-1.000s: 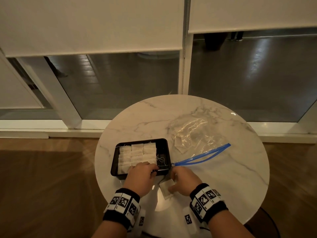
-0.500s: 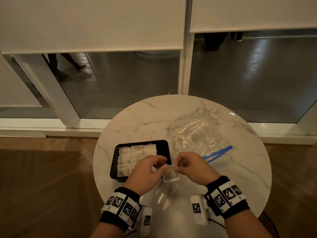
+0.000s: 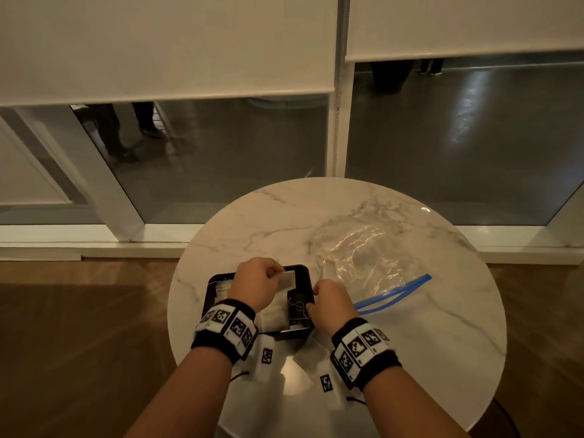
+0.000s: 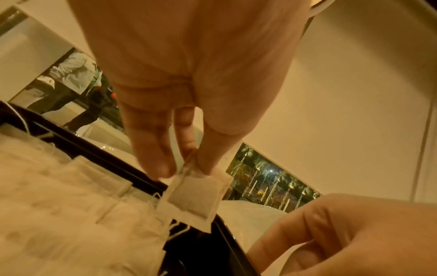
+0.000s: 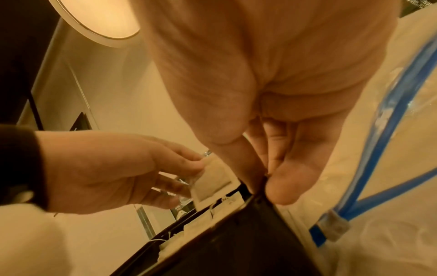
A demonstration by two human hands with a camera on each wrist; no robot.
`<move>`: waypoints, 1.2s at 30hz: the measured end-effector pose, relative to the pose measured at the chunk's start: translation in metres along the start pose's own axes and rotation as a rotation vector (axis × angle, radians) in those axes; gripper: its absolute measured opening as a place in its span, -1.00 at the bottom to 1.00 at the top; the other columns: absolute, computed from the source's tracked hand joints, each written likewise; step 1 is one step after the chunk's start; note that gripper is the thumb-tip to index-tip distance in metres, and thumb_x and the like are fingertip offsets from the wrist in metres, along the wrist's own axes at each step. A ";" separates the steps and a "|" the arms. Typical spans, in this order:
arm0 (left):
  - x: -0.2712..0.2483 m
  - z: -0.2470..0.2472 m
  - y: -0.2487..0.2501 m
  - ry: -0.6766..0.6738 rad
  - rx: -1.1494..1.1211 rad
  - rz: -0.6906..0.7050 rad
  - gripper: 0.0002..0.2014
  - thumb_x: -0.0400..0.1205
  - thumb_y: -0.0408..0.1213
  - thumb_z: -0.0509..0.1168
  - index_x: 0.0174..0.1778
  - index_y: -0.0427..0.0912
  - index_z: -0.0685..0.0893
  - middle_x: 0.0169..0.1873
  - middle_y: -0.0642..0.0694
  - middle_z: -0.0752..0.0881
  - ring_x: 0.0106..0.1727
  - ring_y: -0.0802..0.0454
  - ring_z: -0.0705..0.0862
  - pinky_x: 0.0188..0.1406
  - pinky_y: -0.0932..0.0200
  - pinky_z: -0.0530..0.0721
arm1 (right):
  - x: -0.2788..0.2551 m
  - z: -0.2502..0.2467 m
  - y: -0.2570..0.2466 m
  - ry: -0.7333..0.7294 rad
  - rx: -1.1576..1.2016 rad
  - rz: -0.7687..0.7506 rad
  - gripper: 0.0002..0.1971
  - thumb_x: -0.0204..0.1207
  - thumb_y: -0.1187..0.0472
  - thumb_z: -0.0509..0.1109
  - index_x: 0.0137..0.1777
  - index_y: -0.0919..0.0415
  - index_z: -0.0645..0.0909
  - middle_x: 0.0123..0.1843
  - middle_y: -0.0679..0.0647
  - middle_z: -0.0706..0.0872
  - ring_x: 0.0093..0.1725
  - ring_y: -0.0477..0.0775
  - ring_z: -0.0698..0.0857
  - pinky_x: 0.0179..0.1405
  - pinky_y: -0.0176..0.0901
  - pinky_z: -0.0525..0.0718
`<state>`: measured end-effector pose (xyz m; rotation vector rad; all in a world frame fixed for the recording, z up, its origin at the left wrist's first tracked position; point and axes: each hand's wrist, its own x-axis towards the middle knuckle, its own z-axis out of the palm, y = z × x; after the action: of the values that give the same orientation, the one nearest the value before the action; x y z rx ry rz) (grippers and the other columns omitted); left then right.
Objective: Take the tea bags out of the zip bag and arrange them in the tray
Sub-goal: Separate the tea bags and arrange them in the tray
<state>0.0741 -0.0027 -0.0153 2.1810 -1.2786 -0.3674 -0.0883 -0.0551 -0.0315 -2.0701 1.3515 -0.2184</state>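
A black tray sits on the round marble table, holding several white tea bags in rows. My left hand hovers over the tray's far right part and pinches one tea bag by its top edge. The left wrist view shows that tea bag hanging from thumb and finger above the tray rim. My right hand pinches the tray's right rim, as the right wrist view shows at the tray wall. The clear zip bag lies to the right, its blue zip open.
A pale crumpled wrapper lies on the table near the front edge, between my wrists. The table stands close to a glass wall with lowered blinds. Wood floor surrounds it.
Both hands rose from the table's front edge with a tea bag. The left hand then carried it forward over the tray, while the right hand moved to the tray's right rim.
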 end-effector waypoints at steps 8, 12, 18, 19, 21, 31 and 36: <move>0.024 0.017 0.004 -0.080 -0.034 -0.116 -0.94 0.54 -0.21 0.58 -0.11 -0.06 0.90 -0.21 0.01 0.85 -0.14 0.13 0.76 -0.04 0.23 0.72 | 0.002 0.009 0.000 0.034 0.005 0.027 -0.82 0.60 0.26 0.45 0.17 0.22 0.65 0.16 0.15 0.72 0.11 0.13 0.75 0.06 -0.15 0.74; 0.029 0.023 0.005 -0.115 -0.043 -0.146 -0.83 0.48 -0.10 0.63 -0.13 -0.10 0.89 -0.23 0.00 0.82 -0.15 0.12 0.75 -0.16 0.33 0.60 | 0.002 0.010 -0.001 0.039 0.001 0.036 -0.84 0.60 0.27 0.44 0.15 0.22 0.65 0.13 0.15 0.72 0.10 0.16 0.75 0.09 -0.08 0.76; 0.038 0.026 0.010 -0.145 0.043 -0.162 -0.96 0.58 -0.29 0.51 -0.10 -0.14 0.87 -0.10 -0.12 0.83 -0.15 0.06 0.69 -0.16 0.28 0.60 | 0.001 0.014 -0.002 0.061 -0.031 0.030 -0.79 0.61 0.23 0.45 0.20 0.22 0.61 0.19 0.17 0.67 0.16 0.19 0.73 0.17 -0.02 0.75; 0.040 0.027 0.011 -0.143 0.052 -0.166 -0.96 0.58 -0.31 0.50 -0.12 -0.13 0.86 -0.09 -0.13 0.82 -0.15 0.06 0.69 -0.17 0.27 0.60 | 0.001 0.015 -0.003 0.059 -0.033 0.028 -0.79 0.61 0.23 0.45 0.21 0.22 0.61 0.19 0.18 0.68 0.16 0.19 0.73 0.18 -0.02 0.75; 0.042 0.028 0.011 -0.150 0.072 -0.163 -0.95 0.58 -0.32 0.48 -0.13 -0.12 0.86 -0.07 -0.13 0.82 -0.14 0.05 0.68 -0.15 0.27 0.59 | 0.003 0.016 -0.002 0.051 -0.036 0.025 -0.79 0.61 0.24 0.45 0.20 0.22 0.61 0.19 0.18 0.68 0.17 0.20 0.73 0.18 -0.02 0.74; 0.048 0.032 0.015 -0.173 0.121 -0.134 -0.94 0.55 -0.26 0.54 -0.13 -0.16 0.89 -0.12 -0.10 0.83 -0.12 0.02 0.73 -0.16 0.22 0.65 | 0.008 0.017 0.001 0.025 -0.017 0.013 -0.85 0.59 0.29 0.43 0.12 0.26 0.64 0.12 0.20 0.72 0.12 0.20 0.73 0.10 -0.07 0.75; 0.048 0.027 0.016 -0.133 0.145 -0.091 -0.83 0.43 -0.21 0.65 -0.19 -0.19 0.86 -0.22 -0.08 0.81 -0.15 0.00 0.77 -0.10 0.15 0.77 | 0.011 0.018 0.004 0.018 0.008 0.019 -0.84 0.56 0.31 0.44 0.11 0.28 0.68 0.10 0.20 0.73 0.08 0.19 0.75 0.06 -0.10 0.76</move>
<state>0.0727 -0.0593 -0.0246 2.3776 -1.3159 -0.4761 -0.0783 -0.0583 -0.0500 -2.0526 1.3785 -0.2349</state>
